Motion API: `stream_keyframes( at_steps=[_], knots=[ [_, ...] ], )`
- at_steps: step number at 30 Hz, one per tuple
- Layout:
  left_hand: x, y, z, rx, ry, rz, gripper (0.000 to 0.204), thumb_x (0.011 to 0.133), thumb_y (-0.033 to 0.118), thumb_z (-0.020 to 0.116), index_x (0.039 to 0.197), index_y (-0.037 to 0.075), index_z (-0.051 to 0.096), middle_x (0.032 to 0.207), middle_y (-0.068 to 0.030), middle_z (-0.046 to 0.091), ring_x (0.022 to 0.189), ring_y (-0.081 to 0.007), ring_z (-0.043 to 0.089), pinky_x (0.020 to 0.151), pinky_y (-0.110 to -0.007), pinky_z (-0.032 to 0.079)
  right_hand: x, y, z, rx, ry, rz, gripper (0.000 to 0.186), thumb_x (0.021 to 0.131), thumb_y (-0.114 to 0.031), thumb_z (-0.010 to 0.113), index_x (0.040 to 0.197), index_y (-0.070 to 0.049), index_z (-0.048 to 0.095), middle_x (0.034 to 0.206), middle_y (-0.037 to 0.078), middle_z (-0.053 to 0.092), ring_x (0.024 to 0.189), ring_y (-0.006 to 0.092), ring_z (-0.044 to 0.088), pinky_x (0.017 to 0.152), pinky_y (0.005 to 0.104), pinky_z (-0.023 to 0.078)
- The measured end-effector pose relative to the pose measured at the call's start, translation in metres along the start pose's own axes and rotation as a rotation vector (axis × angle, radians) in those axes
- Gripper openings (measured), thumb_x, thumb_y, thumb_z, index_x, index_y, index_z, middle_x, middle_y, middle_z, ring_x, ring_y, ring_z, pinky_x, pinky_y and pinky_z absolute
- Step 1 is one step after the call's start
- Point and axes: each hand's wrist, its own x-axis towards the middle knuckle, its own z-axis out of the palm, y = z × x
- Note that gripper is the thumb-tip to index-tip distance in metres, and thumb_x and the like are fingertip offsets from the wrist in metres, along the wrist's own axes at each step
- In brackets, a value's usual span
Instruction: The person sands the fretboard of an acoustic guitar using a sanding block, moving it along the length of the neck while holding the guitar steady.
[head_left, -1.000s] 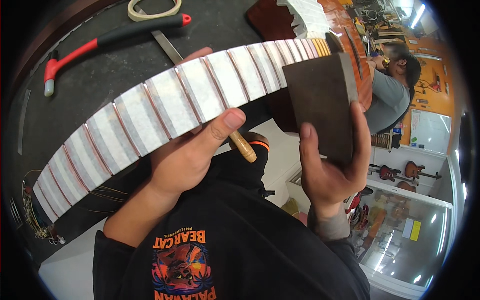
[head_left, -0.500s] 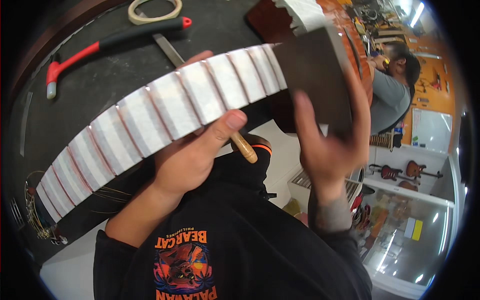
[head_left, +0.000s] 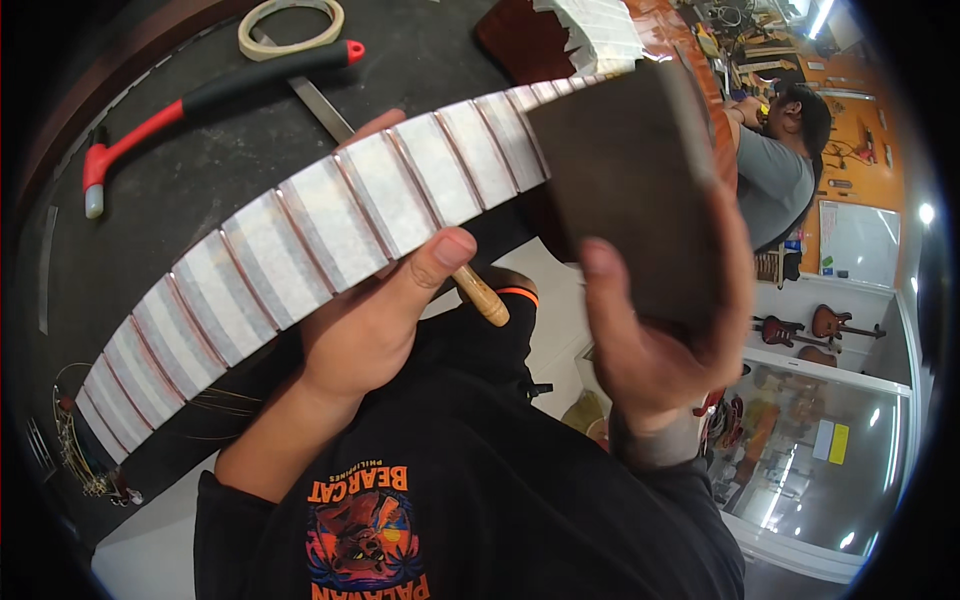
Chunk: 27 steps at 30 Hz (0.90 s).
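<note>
A guitar neck (head_left: 300,235) runs across the view, its fingerboard covered in strips of whitish masking tape with bare frets showing between them. My left hand (head_left: 365,325) is wrapped round the neck at mid-length, thumb on the near edge and fingertips at the far edge. In my right hand (head_left: 665,365) is a dark, flat rectangular block (head_left: 625,180), gripped by its sides. It covers the right part of the fingerboard; whether it touches the frets I cannot tell. Beneath the neck lies a metal tool with a wooden handle (head_left: 482,297), partly hidden.
On the dark bench (head_left: 190,150) lie a red-and-black hammer (head_left: 270,82) and a tape roll (head_left: 295,48). White paper (head_left: 605,35) lies by the glossy brown guitar body (head_left: 520,40). Loose strings (head_left: 95,475) hang at the left end. Another person (head_left: 780,170) works at the right.
My right hand and the block have moved nearer to me across the right part of the neck. My left hand keeps its hold, and the whole view has shifted slightly.
</note>
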Motion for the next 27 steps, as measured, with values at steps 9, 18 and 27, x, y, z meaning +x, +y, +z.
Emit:
stream_keyframes(
  at_steps=[9, 18, 27],
  knots=[
    [0.001, 0.003, -0.003, 0.070, -0.033, -0.013, 0.072, 0.092, 0.010, 0.069, 0.151, -0.001, 0.028, 0.142, -0.0129, 0.049, 0.132, -0.0225, 0.046, 0.114, -0.038, 0.032, 0.060, 0.010, 0.047, -0.092, -0.242, -0.044, 0.064, 0.077, 0.006, 0.079, 0.134, 0.010, 0.049, 0.129, 0.023, 0.059, 0.111, 0.0266, 0.064, 0.093, 0.0338, 0.054],
    [0.002, 0.003, 0.007, -0.017, 0.041, -0.011, 0.070, 0.086, 0.010, 0.077, 0.143, -0.003, 0.038, 0.128, -0.0096, 0.058, 0.121, -0.0167, 0.053, 0.106, -0.032, 0.040, 0.041, 0.015, 0.031, -0.043, -0.124, -0.150, 0.061, 0.078, 0.008, 0.077, 0.133, 0.011, 0.050, 0.129, 0.022, 0.059, 0.112, 0.0257, 0.063, 0.093, 0.0337, 0.054],
    [0.006, -0.004, 0.002, 0.183, -0.024, 0.054, 0.070, 0.087, 0.012, 0.077, 0.142, -0.003, 0.038, 0.129, -0.0100, 0.056, 0.120, -0.0170, 0.053, 0.105, -0.032, 0.041, -0.017, 0.015, 0.003, 0.017, -0.057, -0.067, 0.062, 0.076, 0.006, 0.079, 0.132, 0.009, 0.052, 0.123, 0.024, 0.064, 0.110, 0.0303, 0.067, 0.093, 0.0350, 0.054]
  ],
)
